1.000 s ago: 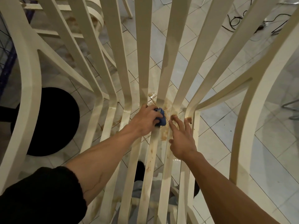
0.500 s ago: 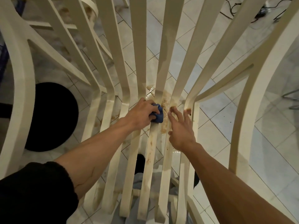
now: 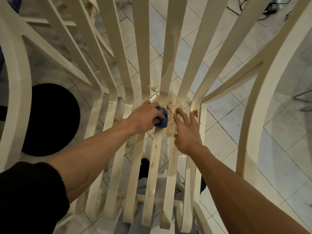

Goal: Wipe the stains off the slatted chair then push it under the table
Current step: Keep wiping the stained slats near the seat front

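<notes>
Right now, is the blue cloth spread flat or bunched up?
Bunched up: the blue cloth is a small wad gripped in the left hand, pressed onto a stained chair slat.

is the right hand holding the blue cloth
No, the left hand grips the blue cloth; the right hand rests open on the slats.

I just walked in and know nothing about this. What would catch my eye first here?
The cream slatted chair fills the view, its slats fanning out. At the bend, the left hand presses a blue cloth onto brown stains, while the right hand rests spread beside it. A round black shape lies on the floor, left.
</notes>
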`<state>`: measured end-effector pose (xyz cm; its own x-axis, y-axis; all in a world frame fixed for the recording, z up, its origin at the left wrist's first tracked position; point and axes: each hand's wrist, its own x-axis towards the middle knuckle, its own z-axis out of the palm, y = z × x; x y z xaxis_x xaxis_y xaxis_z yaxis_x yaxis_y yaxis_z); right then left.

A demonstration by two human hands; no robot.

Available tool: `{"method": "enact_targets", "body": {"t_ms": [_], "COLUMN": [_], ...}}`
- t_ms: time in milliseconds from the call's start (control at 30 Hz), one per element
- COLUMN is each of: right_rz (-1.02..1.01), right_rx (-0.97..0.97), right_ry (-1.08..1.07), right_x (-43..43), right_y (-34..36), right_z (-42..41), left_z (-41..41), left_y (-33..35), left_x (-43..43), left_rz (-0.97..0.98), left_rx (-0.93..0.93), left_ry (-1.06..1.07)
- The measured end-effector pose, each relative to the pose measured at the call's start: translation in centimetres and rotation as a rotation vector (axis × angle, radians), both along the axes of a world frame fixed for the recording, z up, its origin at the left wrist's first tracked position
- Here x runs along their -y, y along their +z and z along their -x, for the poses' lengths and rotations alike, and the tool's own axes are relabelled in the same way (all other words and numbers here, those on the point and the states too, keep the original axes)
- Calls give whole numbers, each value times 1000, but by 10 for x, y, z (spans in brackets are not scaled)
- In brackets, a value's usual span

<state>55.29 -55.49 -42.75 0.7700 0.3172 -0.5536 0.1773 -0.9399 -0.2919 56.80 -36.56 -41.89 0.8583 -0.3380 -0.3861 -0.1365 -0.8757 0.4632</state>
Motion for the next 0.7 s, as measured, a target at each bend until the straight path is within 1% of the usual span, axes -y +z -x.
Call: {"method": "enact_targets", "body": {"t_ms": [67,133,200,233,300,367,433,500,600,700], "right_rz": [-3,-8,-16,-18,-16,-11,-8,-3,-4,-6], "right_rx": [-5,-2,1,2,4,6,9,11,15,15], "right_ry": [-1,-4,-10,-9,-5,-7,-6,-7,-10,-5], "right_x": [0,0,0,1,1,0,0,-1,-1,0], "right_y": [0,-1,-1,-1,-2,-2,-2,-2,-3,-3], "right_z": [0,0,0,0,0,0,0,0,1,1], "left_z": [-4,-6,-3,-1,3,9,17,23,14,1], "left_y": [-5,-9,-10,-11,-12,-10,-7,-6,-7,-10], "left_x": [4,7,12,12,8,1,-4,-6,-5,-1], "left_rz": [46,133,179,186,158,107,60,17,31,61], "left_rx": [62,131,187,197,138,45,-1,-14,-10,43], "left_ry": [94,252,329,335,330,256,141,85,95,144]}}
